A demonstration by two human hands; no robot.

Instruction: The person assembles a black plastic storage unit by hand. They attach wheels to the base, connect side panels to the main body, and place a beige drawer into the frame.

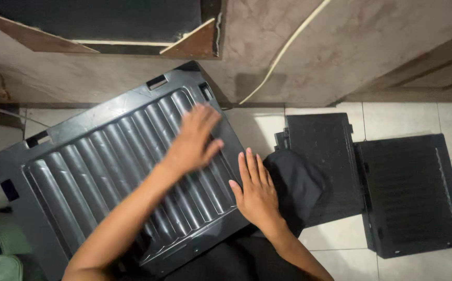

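Head view looks straight down on a person sitting on a tiled floor [267,130], with a large dark grey ribbed panel [96,171] resting across the lap and filling the left and centre of the frame. Its long axis runs on a diagonal from the lower left up toward the upper centre, and the raised ribs lie across that line.

Left hand [192,140] is laid flat on the ribs near the panel's upper right end, fingers spread and blurred, grip open and holding nothing. Right hand [256,193] rests at the panel's right edge, lower down, palm down with fingers straight, also open; whether it presses the edge or only touches it I cannot tell. Of the 2 hands, the left lies further onto the panel, the right just at its rim.

Just beside the right hand is a bunched black cloth [296,182]. Further right on the floor lie 2 flat black panels: a smaller one [325,156] and a larger one [418,195], touching along 1 side.
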